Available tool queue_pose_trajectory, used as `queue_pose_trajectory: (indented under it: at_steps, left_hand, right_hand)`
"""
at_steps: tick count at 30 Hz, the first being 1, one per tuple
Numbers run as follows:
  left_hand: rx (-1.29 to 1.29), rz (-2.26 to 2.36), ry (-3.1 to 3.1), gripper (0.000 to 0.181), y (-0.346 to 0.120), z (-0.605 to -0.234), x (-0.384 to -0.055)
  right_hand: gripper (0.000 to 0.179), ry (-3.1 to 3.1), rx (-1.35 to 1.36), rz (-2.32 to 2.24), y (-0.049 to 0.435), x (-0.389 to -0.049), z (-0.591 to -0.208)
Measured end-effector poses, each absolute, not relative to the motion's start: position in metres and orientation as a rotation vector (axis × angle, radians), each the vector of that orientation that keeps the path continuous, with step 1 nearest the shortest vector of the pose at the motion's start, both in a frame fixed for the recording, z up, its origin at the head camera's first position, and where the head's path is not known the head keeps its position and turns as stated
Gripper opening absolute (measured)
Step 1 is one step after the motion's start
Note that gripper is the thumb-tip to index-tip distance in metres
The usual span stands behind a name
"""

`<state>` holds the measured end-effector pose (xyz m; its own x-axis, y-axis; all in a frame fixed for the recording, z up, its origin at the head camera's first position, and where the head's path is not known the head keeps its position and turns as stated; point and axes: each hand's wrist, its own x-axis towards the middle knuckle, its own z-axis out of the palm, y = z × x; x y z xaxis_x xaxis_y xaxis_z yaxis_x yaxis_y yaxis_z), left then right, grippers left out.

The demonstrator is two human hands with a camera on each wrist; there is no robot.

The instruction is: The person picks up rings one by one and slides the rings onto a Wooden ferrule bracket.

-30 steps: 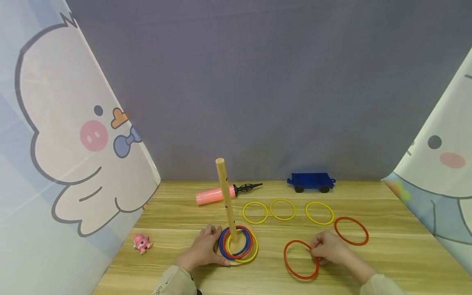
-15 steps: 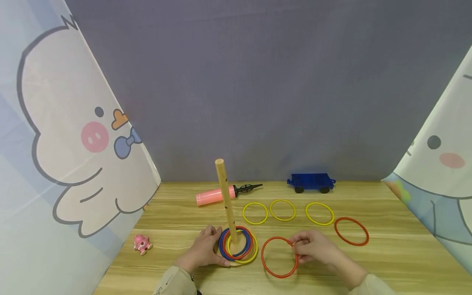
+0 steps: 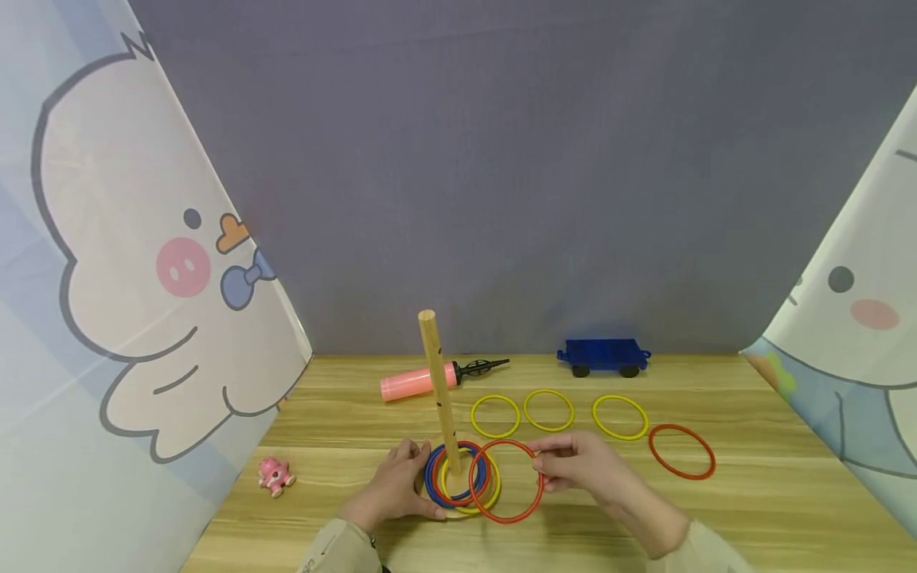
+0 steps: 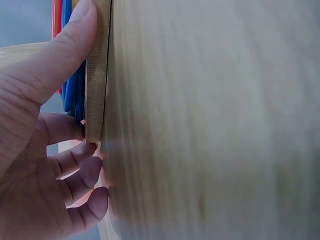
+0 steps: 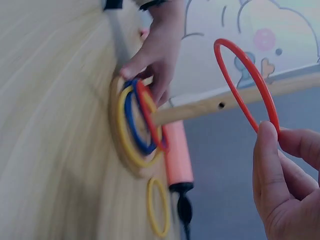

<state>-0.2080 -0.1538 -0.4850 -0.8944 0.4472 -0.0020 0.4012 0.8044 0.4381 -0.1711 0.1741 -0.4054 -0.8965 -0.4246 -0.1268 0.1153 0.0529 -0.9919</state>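
A wooden post (image 3: 440,390) rises from a round wooden base (image 4: 95,100), with several blue, red and yellow rings lying around its foot. My left hand (image 3: 392,487) grips the base at its left edge, thumb along the near side. Between thumb and fingers, my right hand (image 3: 583,468) pinches a red ring (image 3: 505,522) by its right side. That ring is raised off the table, just right of the post; in the head view it overlaps the stacked yellow ring (image 3: 499,477). The post does not pass through it. In the right wrist view the red ring (image 5: 265,92) stands tilted.
Behind lie yellow rings (image 3: 548,430) and, farther right, another red ring (image 3: 682,477). A pink hand pump (image 3: 408,387) and a blue toy wagon (image 3: 604,355) are at the back. The small pink figure (image 3: 275,475) sits left. Fabric screens surround the table.
My right hand has carried the red ring leftward and up, from the right of the base to beside the post. The left hand has stayed on the base.
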Motion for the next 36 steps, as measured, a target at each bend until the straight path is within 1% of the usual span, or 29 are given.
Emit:
queue_pose_trajectory:
  at_steps: [18,24,31,36]
  left_hand:
    - [0.68,0.688,2.887,0.118,-0.154,-0.484,-0.207]
    - [0.699,0.677,2.891,0.116,-0.153,-0.481,-0.206]
    - [0.696,0.682,2.878,0.117,-0.153,-0.48,-0.207]
    - [0.696,0.678,2.884,0.117,-0.153,-0.482,-0.208]
  right_hand:
    - [0.037,1.916,-0.373,-2.04,0.144,-0.173,-0.344]
    - [0.032,1.903,-0.4,-2.096,0.135,-0.175,-0.324]
    - [0.037,1.935,-0.418,-2.164,0.125,-0.176,-0.3]
    - [0.035,1.937,-0.376,-2.228,0.118,-0.177,-0.286]
